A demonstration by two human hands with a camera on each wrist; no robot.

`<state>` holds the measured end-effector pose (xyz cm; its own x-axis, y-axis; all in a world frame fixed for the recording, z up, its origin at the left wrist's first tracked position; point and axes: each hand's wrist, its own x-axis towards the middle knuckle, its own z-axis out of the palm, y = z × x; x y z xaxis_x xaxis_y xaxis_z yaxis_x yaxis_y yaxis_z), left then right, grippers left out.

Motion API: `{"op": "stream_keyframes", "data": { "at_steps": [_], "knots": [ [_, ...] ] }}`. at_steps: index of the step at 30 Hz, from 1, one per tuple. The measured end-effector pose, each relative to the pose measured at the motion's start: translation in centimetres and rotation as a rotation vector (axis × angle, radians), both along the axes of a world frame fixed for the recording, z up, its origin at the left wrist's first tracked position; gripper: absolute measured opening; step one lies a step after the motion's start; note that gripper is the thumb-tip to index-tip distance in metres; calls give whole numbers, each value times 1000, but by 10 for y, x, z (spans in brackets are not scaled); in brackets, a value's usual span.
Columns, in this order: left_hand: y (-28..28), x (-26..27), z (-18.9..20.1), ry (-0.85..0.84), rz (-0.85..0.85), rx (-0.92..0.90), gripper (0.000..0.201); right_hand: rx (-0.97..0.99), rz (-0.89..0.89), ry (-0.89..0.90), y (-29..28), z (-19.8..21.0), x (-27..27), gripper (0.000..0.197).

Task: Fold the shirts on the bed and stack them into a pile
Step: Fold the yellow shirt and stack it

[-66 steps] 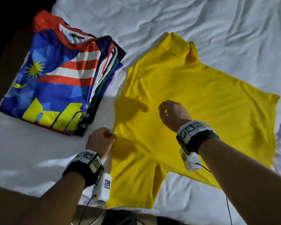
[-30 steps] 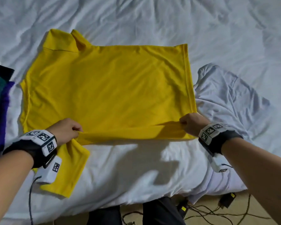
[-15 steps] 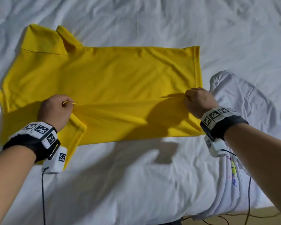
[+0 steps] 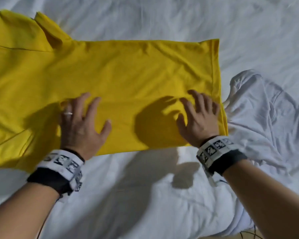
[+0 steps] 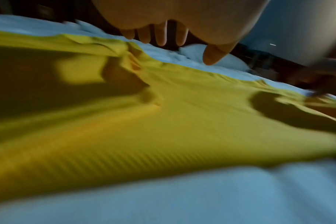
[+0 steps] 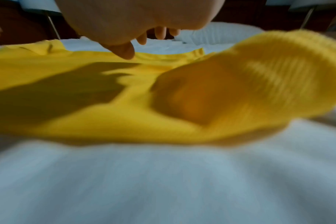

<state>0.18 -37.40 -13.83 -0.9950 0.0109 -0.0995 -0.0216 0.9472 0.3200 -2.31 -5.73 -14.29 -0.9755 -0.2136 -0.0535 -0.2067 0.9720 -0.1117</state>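
Observation:
A yellow shirt (image 4: 128, 75) lies across the white bed sheet (image 4: 145, 195), its near long edge folded over onto the body, collar at the far left. My left hand (image 4: 81, 121) is over the folded part left of centre, fingers spread and straight. My right hand (image 4: 198, 116) is over the shirt's right end near the hem, fingers spread too. Neither hand holds cloth. In the left wrist view the yellow shirt (image 5: 182, 121) spreads under my spread fingers (image 5: 161, 36). In the right wrist view the hem end of the yellow shirt (image 6: 259, 91) bulges up close to the lens.
A crumpled white shirt (image 4: 266, 118) lies on the sheet just right of the yellow one. The bed's near edge and a cable (image 4: 248, 234) show at the bottom right. Wrinkled sheet surrounds the shirt on the far side.
Both hands carried the near edge of the yellow shirt away from me and over its body, then let go. Their fingers are now spread over the fold.

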Motion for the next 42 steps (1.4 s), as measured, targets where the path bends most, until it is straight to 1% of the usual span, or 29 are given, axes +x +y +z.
{"op": "stream_keyframes", "data": {
  "at_steps": [2,4,7,11,14,15,17,19,20,21,23,25,27,29,30,31,32,34,36,37,38,39,40,42],
  "knots": [
    [23,20,-12,-168,-152,-95,78,-23,96,-70,-15,-10,19,50],
    [34,35,-28,-292,-208,-173,91,19,109,-191,-21,-21,28,59],
    [33,42,-43,-324,-220,-211,101,79,4,-254,3,-32,30,67],
    [29,40,-51,-356,-216,-190,104,196,-163,-285,54,-33,35,74],
    [28,39,-45,-361,-217,-143,104,244,-207,-263,57,-29,38,75],
    [27,40,-39,-326,-210,-101,103,246,-202,-251,52,-26,37,74],
    [21,49,-25,-175,-187,-28,91,224,-156,-231,32,-17,37,70],
    [6,64,-14,-20,-135,-80,78,189,-39,-227,1,-10,39,67],
    [-5,72,-9,15,-84,-121,76,171,31,-242,-19,-9,41,67],
    [-17,82,-4,14,-17,-153,78,150,94,-260,-39,-8,43,68],
    [-43,101,0,-62,113,-198,87,94,177,-278,-83,-11,47,67],
    [-68,111,2,-133,155,-239,86,43,212,-274,-126,-16,49,67],
    [-92,112,2,-191,74,-283,71,12,199,-280,-161,-22,52,67],
    [-112,103,4,-230,-39,-336,46,21,155,-296,-186,-29,57,69],
    [-122,96,8,-241,-54,-333,36,38,130,-306,-193,-33,60,68],
    [-131,88,12,-245,-31,-302,29,54,108,-316,-196,-35,63,68],
    [-140,80,16,-223,32,-254,25,65,92,-319,-199,-37,65,67],
    [-156,63,24,-119,212,-97,26,80,84,-311,-200,-34,65,67],
    [-169,44,33,67,366,210,39,111,87,-333,-203,-29,63,67],
    [-174,35,37,147,397,374,48,130,80,-359,-205,-25,62,67],
    [-178,29,38,193,396,496,58,150,67,-387,-209,-21,60,66],
    [-182,28,37,215,380,566,66,168,53,-405,-214,-17,59,66],
    [-186,30,34,207,365,584,71,179,40,-401,-221,-12,56,64],
    [-195,46,23,169,381,520,72,159,58,-322,-236,-1,49,56]
  ]
}}
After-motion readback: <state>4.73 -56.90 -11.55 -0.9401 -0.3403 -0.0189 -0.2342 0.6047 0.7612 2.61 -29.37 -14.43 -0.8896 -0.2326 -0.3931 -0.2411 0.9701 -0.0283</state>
